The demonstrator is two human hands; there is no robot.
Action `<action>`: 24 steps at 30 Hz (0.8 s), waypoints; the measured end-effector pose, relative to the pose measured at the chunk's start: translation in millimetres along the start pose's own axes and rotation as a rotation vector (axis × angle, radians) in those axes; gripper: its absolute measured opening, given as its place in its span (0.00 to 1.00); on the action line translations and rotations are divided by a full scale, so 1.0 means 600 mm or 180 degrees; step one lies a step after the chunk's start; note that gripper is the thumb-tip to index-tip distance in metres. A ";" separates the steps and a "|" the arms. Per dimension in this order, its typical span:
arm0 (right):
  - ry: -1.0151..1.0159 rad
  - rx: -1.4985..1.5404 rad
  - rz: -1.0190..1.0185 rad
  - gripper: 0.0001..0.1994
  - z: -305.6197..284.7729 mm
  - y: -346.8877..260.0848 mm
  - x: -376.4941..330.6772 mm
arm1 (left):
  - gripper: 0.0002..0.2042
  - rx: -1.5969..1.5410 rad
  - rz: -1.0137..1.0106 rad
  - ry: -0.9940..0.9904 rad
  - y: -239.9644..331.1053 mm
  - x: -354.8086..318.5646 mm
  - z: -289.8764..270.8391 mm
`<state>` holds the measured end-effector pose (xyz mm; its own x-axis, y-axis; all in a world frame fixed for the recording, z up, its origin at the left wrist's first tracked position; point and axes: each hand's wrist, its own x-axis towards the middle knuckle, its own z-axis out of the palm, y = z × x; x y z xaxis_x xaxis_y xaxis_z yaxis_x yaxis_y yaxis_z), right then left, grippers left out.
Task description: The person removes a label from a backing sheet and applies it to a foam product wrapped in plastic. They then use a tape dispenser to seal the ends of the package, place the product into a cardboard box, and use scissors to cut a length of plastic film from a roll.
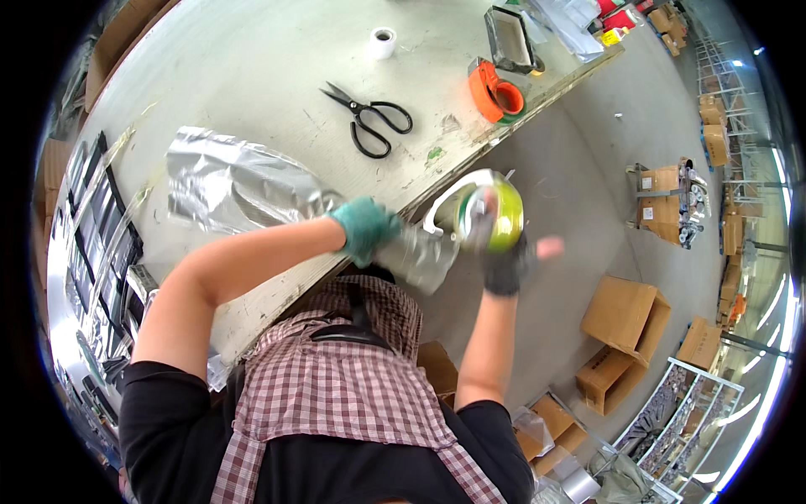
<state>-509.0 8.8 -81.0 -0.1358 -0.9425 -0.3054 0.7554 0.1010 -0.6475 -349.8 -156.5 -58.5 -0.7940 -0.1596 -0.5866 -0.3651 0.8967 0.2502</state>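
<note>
1. Left hand [366, 228], green glove, frame centre: grip shut on the end of a silver foil bag [239, 186] that lies across the bench [252, 67], with part of it hanging over the edge.
2. Right hand [509, 262], dark glove, right of centre: grip closed around a tape dispenser [487, 214] with a yellow-green roll, blurred, held at the bench edge touching the bag's end.
3. Black scissors [371, 118] lie above centre on the bench.
4. Orange tape dispenser [495, 92] sits upper right, near the edge.
5. White tape roll [383, 42] at top centre.

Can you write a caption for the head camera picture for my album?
Green-gloved left hand pins a silver foil bag while right hand holds a tape dispenser.
</note>
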 end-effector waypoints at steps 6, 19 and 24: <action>0.0683 0.0447 0.0328 0.55 -0.208 0.225 -0.041 | 0.35 -0.0259 0.0198 0.0364 -0.042 0.037 -0.024; 0.0956 -0.0784 0.0012 0.31 -0.068 0.150 -0.198 | 0.38 -0.0522 -0.0325 0.0306 -0.065 0.050 -0.047; 0.1422 -0.1274 0.0593 0.25 -0.072 0.116 -0.035 | 0.38 -0.0474 -0.0213 0.0243 -0.086 0.043 -0.039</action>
<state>-481.5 49.5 -149.8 -0.3453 -0.6820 -0.6447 0.5052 0.4438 -0.7401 -362.9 -216.6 -68.5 -0.7981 -0.2530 -0.5469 -0.4818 0.8129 0.3271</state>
